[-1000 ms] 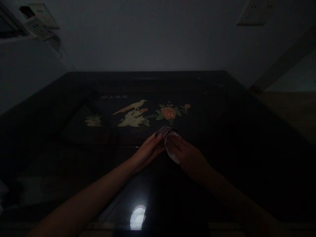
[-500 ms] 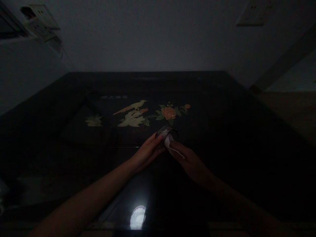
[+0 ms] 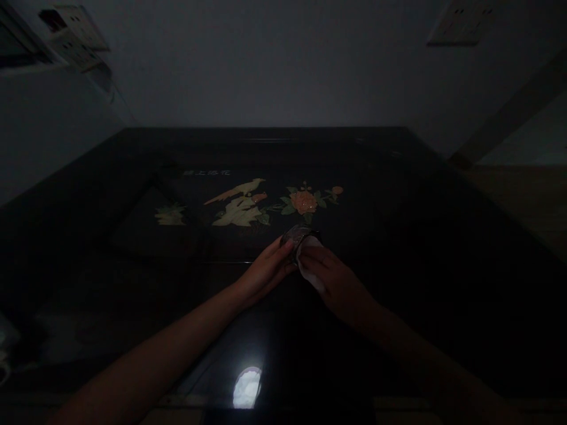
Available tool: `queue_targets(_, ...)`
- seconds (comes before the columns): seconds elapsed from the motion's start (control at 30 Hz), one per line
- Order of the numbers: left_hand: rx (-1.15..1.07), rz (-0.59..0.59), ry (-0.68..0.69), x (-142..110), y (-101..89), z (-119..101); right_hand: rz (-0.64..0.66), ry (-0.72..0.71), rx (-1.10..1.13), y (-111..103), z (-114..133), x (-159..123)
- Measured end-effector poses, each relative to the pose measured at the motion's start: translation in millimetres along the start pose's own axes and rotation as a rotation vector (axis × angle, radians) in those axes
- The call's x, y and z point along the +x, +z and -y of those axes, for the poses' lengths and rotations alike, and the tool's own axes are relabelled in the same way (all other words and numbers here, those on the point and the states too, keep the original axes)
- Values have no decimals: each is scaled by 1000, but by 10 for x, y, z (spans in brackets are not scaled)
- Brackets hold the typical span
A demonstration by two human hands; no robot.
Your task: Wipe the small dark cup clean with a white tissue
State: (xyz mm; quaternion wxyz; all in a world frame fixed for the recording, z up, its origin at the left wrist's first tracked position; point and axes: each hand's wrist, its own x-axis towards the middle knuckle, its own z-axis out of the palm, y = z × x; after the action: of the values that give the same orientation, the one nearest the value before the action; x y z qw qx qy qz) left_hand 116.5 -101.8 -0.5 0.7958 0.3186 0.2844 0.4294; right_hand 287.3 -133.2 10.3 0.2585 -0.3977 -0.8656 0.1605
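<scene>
Left hand (image 3: 270,265) and right hand (image 3: 334,280) together, fingers bent

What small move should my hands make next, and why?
I'd probably turn the dark, glossy, rounded object slightly with the left hand: the right hand holds the thin, white, cloth-like sheet at its right side, while its upper left shows uncovered.

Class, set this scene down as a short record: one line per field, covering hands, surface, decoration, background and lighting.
Left hand: the left hand holds a shiny, glass-like vessel; exact type unclear
Right hand: the right hand holds a white cloth or tissue against the vessel
Surface: glossy black tabletop
Decoration: yellowish bird, orange flower with green leaves
Background: wall with socket plates at upper left and right
Lighting: dim; bright reflection near the front
</scene>
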Motion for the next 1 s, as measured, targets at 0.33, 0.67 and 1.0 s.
queue_targets(0.33, 10, -30, -14, -18, 54, -31, 6, -29, -296, 14, -24, -14)
queue_targets(0.67, 11, -26, 2, -13, 38, -27, 22, 115, 343, -31, 59, -13)
queue_targets(1.0, 28, -29, -3, -25, 47, -41, 27, 387, 731, -27, 102, -19)
